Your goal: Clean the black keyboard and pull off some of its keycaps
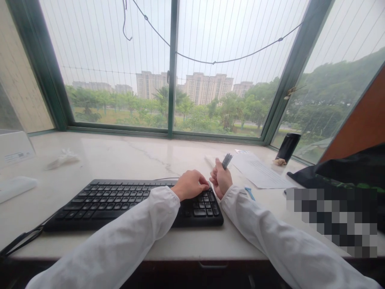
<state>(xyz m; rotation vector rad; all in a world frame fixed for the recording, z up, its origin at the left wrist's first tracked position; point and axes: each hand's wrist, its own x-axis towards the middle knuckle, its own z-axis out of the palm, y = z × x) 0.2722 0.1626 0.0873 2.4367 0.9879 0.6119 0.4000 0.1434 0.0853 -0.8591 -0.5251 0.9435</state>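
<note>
The small grey brush-like tool [227,160] sticks up at about 1 o'clock out of the right hand [221,181], which is curled tight around its lower end just off the keyboard's [132,202] right edge; its exact kind is too small to tell. It looks light and stiff, a thing best pinched low on the shaft so the tip stays free. The left hand [190,184] rests loosely cupped, holding nothing, on the keyboard's upper right keys. The keyboard is likely rigid plastic, light enough to slide on the smooth counter [120,156]. By count: one tool, one keyboard, one sheet of paper [258,170] at 2 o'clock, one dark cup [288,147] beyond it, one crumpled tissue [62,158] at 10 o'clock.
</note>
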